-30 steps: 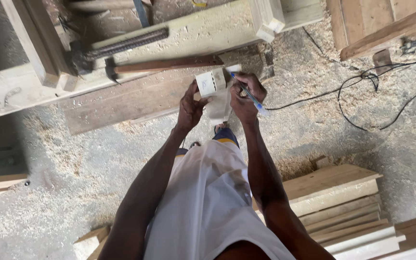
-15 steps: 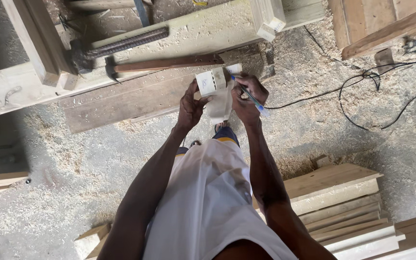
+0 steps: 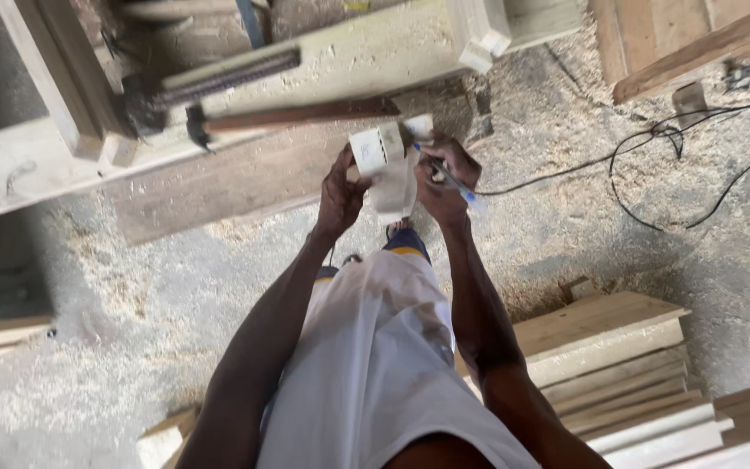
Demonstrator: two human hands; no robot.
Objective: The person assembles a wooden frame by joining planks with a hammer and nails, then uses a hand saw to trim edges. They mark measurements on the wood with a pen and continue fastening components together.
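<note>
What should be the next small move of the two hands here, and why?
Probably bring the pen tip onto the white paper. The right hand already grips the pen beside the sheet, and the left hand holds a small white block against the paper's top edge.

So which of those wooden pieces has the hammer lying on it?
The long pale beam running across the top, ahead of the hands. The hammer rests along its near edge; the stacked planks at lower right carry nothing.
</note>
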